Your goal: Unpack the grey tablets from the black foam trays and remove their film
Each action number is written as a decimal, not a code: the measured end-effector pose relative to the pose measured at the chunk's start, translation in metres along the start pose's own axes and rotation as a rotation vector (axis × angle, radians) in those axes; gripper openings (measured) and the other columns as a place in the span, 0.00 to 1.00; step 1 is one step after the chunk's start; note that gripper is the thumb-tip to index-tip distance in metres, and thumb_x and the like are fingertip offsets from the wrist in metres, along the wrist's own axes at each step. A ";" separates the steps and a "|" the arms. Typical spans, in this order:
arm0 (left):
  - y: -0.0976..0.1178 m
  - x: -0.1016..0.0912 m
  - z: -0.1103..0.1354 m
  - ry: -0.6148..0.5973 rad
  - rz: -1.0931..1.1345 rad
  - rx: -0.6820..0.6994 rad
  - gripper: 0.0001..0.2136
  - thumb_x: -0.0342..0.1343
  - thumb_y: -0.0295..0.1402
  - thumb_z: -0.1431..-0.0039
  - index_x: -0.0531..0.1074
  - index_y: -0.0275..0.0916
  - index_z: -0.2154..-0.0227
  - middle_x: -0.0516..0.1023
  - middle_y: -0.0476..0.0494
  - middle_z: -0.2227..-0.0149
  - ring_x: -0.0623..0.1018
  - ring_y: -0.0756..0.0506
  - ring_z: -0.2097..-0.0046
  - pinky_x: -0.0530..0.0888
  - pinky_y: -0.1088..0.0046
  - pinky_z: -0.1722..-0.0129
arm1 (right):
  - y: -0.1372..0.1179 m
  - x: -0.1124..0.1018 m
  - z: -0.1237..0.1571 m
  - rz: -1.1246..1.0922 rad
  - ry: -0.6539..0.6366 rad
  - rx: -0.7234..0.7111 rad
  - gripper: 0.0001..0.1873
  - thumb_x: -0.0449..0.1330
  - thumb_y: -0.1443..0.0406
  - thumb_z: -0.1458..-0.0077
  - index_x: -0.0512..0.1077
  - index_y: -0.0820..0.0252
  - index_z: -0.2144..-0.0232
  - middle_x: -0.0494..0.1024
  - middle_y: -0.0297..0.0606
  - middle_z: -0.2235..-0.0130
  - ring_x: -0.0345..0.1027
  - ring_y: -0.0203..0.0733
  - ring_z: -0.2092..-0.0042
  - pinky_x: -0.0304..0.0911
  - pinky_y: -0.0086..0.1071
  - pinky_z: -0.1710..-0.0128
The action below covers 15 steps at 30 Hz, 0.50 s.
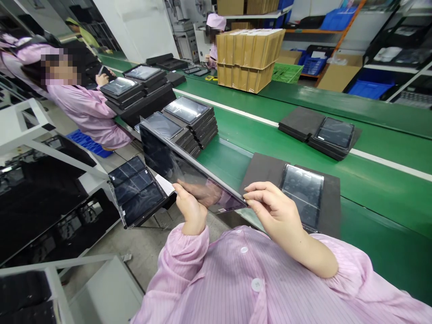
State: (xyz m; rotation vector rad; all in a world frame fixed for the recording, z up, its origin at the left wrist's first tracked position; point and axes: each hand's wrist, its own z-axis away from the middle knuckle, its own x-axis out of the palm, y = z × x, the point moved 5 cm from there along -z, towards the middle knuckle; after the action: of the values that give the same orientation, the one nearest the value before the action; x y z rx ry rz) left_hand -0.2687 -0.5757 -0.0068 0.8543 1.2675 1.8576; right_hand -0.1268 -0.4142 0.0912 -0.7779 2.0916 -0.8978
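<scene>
A dark, glossy display panel [168, 164] is held steeply tilted in front of me, with a clear film on its face. My left hand [191, 208] holds its lower edge, thumb up; the other fingers are partly hidden, and the hand is mirrored in the glossy face. At the near right corner, my right hand [275, 207] pinches the panel's edge between thumb and fingers. Just beyond that hand, another screen [303, 184] lies on a dark foam sheet [261, 168] on the green bench.
Stacked screens on foam [187, 112] stand ahead on the green bench [243, 119]. More foam and a screen [335, 132] lie at right. A rack of panels [137, 189] is at lower left. A co-worker [81, 103] sits at left; cardboard-divided boxes [249, 58] stand at the back.
</scene>
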 end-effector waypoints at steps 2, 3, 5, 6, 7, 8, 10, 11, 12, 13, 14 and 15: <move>0.000 0.000 0.000 0.005 -0.008 -0.008 0.20 0.42 0.47 0.36 0.71 0.36 0.67 0.75 0.38 0.52 0.72 0.45 0.46 0.68 0.72 0.45 | -0.002 0.000 0.000 0.022 0.000 -0.022 0.09 0.53 0.69 0.42 0.74 0.56 0.69 0.77 0.38 0.65 0.73 0.39 0.63 0.70 0.32 0.63; 0.000 0.000 -0.001 0.006 -0.012 -0.012 0.20 0.41 0.47 0.36 0.71 0.36 0.67 0.75 0.38 0.52 0.73 0.45 0.46 0.68 0.71 0.45 | -0.003 0.000 0.000 0.032 -0.001 -0.033 0.09 0.53 0.69 0.42 0.74 0.56 0.69 0.77 0.38 0.65 0.73 0.39 0.63 0.70 0.32 0.63; 0.000 0.000 -0.001 0.005 -0.018 -0.011 0.20 0.41 0.47 0.36 0.71 0.36 0.66 0.75 0.37 0.52 0.73 0.45 0.47 0.68 0.71 0.45 | -0.003 0.000 0.000 0.048 -0.005 -0.053 0.09 0.53 0.70 0.42 0.74 0.56 0.69 0.77 0.38 0.65 0.73 0.39 0.63 0.71 0.31 0.63; 0.001 0.000 -0.001 0.005 -0.018 -0.005 0.20 0.41 0.46 0.36 0.71 0.36 0.66 0.75 0.37 0.51 0.73 0.45 0.47 0.68 0.71 0.45 | -0.003 0.000 0.000 0.053 -0.007 -0.060 0.10 0.53 0.70 0.42 0.74 0.56 0.68 0.77 0.38 0.65 0.73 0.39 0.63 0.71 0.31 0.62; 0.001 0.000 -0.001 0.007 -0.016 0.002 0.20 0.41 0.46 0.36 0.71 0.36 0.66 0.75 0.37 0.51 0.73 0.45 0.47 0.68 0.71 0.45 | -0.003 0.001 0.000 0.055 -0.009 -0.064 0.10 0.53 0.70 0.41 0.74 0.56 0.68 0.77 0.39 0.65 0.73 0.39 0.62 0.71 0.31 0.62; 0.000 0.000 -0.002 0.009 -0.013 0.009 0.20 0.42 0.46 0.36 0.71 0.35 0.66 0.75 0.36 0.51 0.73 0.45 0.47 0.68 0.71 0.45 | -0.002 0.001 0.000 0.054 -0.012 -0.066 0.10 0.53 0.70 0.41 0.74 0.57 0.68 0.77 0.39 0.65 0.73 0.39 0.62 0.71 0.31 0.62; 0.000 -0.001 -0.003 0.010 -0.005 0.015 0.20 0.41 0.45 0.36 0.71 0.35 0.66 0.75 0.37 0.52 0.74 0.45 0.48 0.68 0.71 0.46 | 0.000 0.002 0.001 0.046 -0.026 -0.065 0.10 0.53 0.69 0.41 0.74 0.57 0.67 0.77 0.40 0.64 0.73 0.39 0.61 0.71 0.32 0.61; -0.001 -0.001 -0.003 0.010 -0.001 0.017 0.19 0.41 0.45 0.36 0.71 0.36 0.66 0.75 0.37 0.52 0.74 0.45 0.48 0.68 0.72 0.46 | 0.002 0.002 0.002 0.041 -0.036 -0.060 0.10 0.52 0.69 0.41 0.74 0.57 0.67 0.77 0.41 0.63 0.73 0.40 0.60 0.71 0.32 0.60; -0.001 -0.002 -0.003 0.009 0.003 0.017 0.19 0.41 0.45 0.36 0.71 0.36 0.65 0.75 0.38 0.52 0.74 0.46 0.48 0.68 0.72 0.46 | 0.003 0.003 0.002 0.035 -0.048 -0.058 0.11 0.52 0.69 0.41 0.74 0.57 0.66 0.78 0.42 0.62 0.74 0.40 0.60 0.72 0.33 0.60; -0.002 -0.002 -0.003 0.009 0.003 0.016 0.19 0.42 0.45 0.36 0.71 0.36 0.65 0.75 0.38 0.52 0.74 0.46 0.48 0.69 0.72 0.46 | 0.004 0.003 0.003 0.032 -0.058 -0.061 0.11 0.52 0.69 0.41 0.74 0.57 0.66 0.78 0.42 0.61 0.74 0.40 0.59 0.72 0.33 0.60; -0.002 -0.002 -0.003 0.010 -0.001 0.014 0.19 0.42 0.45 0.36 0.71 0.36 0.65 0.76 0.38 0.53 0.74 0.45 0.48 0.69 0.71 0.46 | 0.004 0.004 0.005 0.032 -0.061 -0.073 0.11 0.51 0.69 0.41 0.74 0.57 0.65 0.78 0.42 0.61 0.74 0.41 0.59 0.72 0.34 0.59; -0.003 -0.002 -0.003 0.012 -0.009 0.012 0.19 0.42 0.45 0.36 0.71 0.36 0.65 0.76 0.38 0.53 0.74 0.45 0.48 0.69 0.71 0.46 | 0.005 0.004 0.006 0.037 -0.059 -0.092 0.11 0.51 0.69 0.40 0.74 0.57 0.64 0.77 0.43 0.61 0.74 0.41 0.59 0.72 0.34 0.59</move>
State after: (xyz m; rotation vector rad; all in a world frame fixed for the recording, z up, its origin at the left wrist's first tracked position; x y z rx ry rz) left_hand -0.2694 -0.5779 -0.0112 0.8440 1.2892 1.8523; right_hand -0.1254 -0.4168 0.0825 -0.8010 2.1009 -0.7538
